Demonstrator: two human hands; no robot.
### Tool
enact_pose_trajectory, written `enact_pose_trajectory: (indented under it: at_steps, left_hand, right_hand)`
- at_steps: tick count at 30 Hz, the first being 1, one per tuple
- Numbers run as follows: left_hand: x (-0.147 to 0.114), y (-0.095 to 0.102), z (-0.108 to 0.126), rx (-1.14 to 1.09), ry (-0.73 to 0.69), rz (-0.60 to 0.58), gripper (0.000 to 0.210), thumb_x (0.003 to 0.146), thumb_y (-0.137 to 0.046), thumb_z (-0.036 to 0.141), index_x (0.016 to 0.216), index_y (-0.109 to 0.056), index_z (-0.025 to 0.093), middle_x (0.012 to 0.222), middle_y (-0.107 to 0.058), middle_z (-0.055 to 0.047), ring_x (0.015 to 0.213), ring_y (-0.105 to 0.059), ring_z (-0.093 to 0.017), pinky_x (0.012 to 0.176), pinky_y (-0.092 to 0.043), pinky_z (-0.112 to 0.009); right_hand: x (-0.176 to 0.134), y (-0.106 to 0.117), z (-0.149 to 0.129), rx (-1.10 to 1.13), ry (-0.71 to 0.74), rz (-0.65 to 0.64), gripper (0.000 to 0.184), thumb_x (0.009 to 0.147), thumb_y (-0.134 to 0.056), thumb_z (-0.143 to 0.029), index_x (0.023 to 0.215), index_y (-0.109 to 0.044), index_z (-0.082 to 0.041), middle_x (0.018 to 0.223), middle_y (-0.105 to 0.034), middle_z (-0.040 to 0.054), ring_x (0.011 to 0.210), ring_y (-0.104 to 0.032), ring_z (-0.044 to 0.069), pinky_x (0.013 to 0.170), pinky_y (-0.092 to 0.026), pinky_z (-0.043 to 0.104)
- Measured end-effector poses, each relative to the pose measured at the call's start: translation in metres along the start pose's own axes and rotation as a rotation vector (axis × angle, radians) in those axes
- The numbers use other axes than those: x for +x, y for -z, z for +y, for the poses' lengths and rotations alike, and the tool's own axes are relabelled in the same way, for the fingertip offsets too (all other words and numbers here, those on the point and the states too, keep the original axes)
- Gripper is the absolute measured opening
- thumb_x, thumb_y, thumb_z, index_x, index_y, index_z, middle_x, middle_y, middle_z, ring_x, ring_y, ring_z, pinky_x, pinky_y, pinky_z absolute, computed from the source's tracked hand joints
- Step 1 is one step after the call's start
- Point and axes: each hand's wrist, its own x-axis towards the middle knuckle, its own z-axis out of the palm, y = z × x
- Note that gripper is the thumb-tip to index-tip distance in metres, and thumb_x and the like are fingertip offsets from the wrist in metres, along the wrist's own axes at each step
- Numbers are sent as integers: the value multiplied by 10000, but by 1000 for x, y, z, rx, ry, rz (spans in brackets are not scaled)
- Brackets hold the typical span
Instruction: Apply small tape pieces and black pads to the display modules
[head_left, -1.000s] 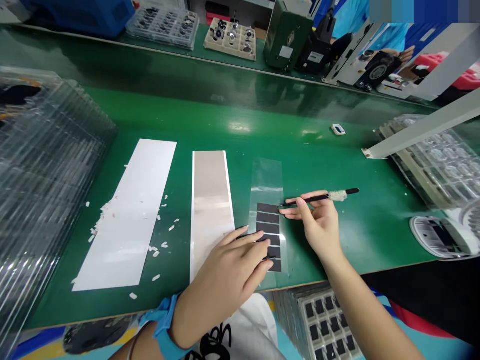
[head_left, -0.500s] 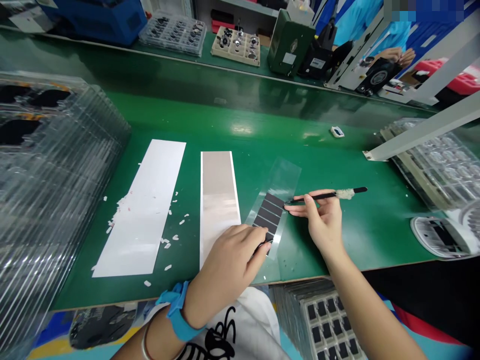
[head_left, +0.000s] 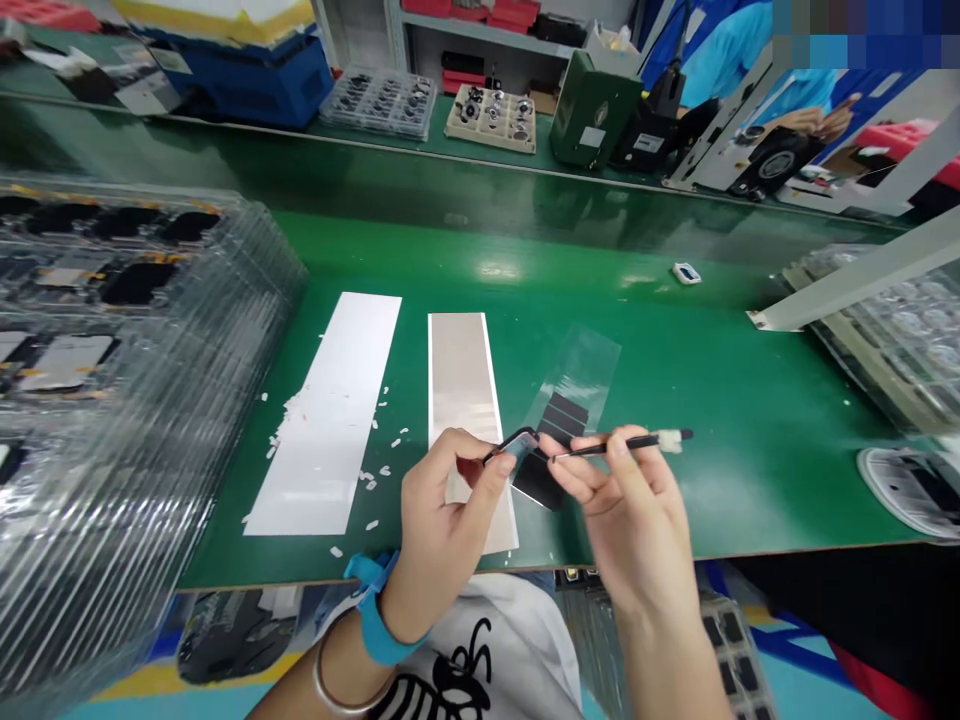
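Observation:
My left hand (head_left: 450, 505) pinches a small dark-rimmed, shiny part (head_left: 519, 442) between thumb and fingers, raised over the bench; its exact kind I cannot make out. Black tweezers (head_left: 637, 442), wrapped in pale tape near the rear, lie in the closed fingers of my right hand (head_left: 634, 510). Their tip points left, close to the part's right end; whether they touch is unclear. Beneath both hands lies a clear film (head_left: 589, 365) bearing a row of black rectangular stickers (head_left: 564, 412). A beige strip with white edges (head_left: 461, 370) is beside it, partly covered by my left hand.
A white sheet (head_left: 337, 420) lies left, with small white scraps (head_left: 371, 480) around it. Tall stacks of clear trays stand at left (head_left: 247, 300) and right (head_left: 900, 320). A white post (head_left: 847, 275) rises at right. Across the bench, a person's hands (head_left: 825, 120) are visible.
My left hand has left the film and lifted the dark-rimmed part. My right hand, still with the tweezers, has turned palm up and come closer to it. The view has shifted left.

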Motion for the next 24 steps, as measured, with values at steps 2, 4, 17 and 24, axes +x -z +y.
enact_pose_trajectory:
  at_steps: [2,4,17,24]
  left_hand:
    - [0,6,1,82,-10,-43,191,928,-641,190,789,-512,211,661,-518,54,597,-503,-106,569,-423,-224]
    - [1,14,3,170,-30,-154,165,922,-649,188,802,-538,206,710,-591,35,653,-566,-120,612,-458,-234]
    - [10,38,-7,319,-23,-330,354,974,-441,103,1286,-559,222,1043,-689,-51,882,-648,-166,756,-525,-281]
    - [8,38,-5,290,62,-327,512,964,-422,170,1475,-450,200,827,-565,-17,653,-526,-146,563,-420,-257]
  right_hand:
    - [-9,-13,7,26,44,-1,178,905,-706,-296,899,-545,-220,824,-743,-3,856,-762,242,718,-657,274]
    - [-16,-23,12,-5,133,3,102,952,-638,-261,930,-546,-225,847,-735,-3,832,-768,213,727,-659,283]
    - [-22,-57,39,-291,621,-87,184,950,-538,-83,1045,-526,-239,891,-689,32,842,-732,193,692,-685,380]
    - [-20,-60,50,-298,663,-93,243,921,-542,-32,1066,-521,-226,916,-689,30,914,-736,220,783,-684,449]
